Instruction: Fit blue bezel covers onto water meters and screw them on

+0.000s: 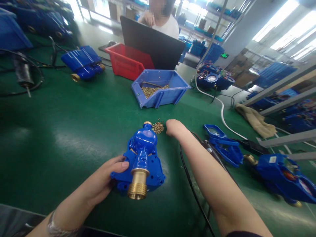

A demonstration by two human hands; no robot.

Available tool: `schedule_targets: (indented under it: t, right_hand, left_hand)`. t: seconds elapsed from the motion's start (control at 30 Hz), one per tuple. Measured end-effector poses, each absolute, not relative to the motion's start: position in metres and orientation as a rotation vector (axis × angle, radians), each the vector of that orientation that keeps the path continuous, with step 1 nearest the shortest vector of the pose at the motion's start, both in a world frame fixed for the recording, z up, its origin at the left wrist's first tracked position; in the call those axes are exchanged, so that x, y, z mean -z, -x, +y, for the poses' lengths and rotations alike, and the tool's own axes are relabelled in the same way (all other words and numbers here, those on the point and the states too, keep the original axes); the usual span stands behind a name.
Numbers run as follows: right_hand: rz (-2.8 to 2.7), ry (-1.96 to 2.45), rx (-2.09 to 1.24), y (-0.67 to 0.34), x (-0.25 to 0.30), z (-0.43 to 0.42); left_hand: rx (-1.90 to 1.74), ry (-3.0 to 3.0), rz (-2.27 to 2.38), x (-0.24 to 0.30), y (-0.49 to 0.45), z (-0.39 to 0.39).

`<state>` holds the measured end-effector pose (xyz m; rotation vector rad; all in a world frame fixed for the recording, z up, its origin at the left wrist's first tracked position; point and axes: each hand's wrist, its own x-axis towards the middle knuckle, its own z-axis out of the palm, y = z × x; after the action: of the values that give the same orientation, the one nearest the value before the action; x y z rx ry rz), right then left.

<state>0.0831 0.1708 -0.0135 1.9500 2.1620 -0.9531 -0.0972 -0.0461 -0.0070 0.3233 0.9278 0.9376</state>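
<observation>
A blue water-meter body (143,158) with brass threaded ends lies on the green mat, one brass end pointing toward me. My left hand (105,181) grips its left side, thumb on top. My right hand (174,127) reaches forward with its fingers curled down at a small heap of brass screws (158,127) just beyond the meter. What the fingers pinch is hidden.
A blue bin (160,87) of brass screws sits beyond, a red bin (127,61) behind it. A person sits behind a black laptop (153,44). More blue meters (82,62) and covers (224,146) lie left and right. A white cable (222,112) and a black cord (192,191) cross the mat.
</observation>
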Motion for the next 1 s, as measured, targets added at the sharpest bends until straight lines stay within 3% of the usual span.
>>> schedule_targets:
  t: [0.13,0.37,0.5,0.7,1.0]
  right_hand:
    - [2.234,-2.042,1.388,-0.098,0.005,0.144]
    - [1.952,-1.903,2.58,-0.128,0.011,0.086]
    - [1.698,-1.728,2.961,-0.131,0.02,0.068]
    - [1.551,-1.501,3.096,-0.124,0.012,0.059]
    - [1.746,-1.376,2.784,-0.112,-0.007,0.05]
  left_hand:
    - [-0.929,-0.305,0.927,0.007,0.097,-0.046]
    - [-0.917,-0.282,0.922,0.006,0.099,-0.047]
    - [-0.92,-0.294,0.903,0.006,0.099,-0.046]
    - [-0.925,-0.31,0.848,0.006,0.097,-0.046]
    - [-0.946,-0.318,0.846,0.004,0.096,-0.045]
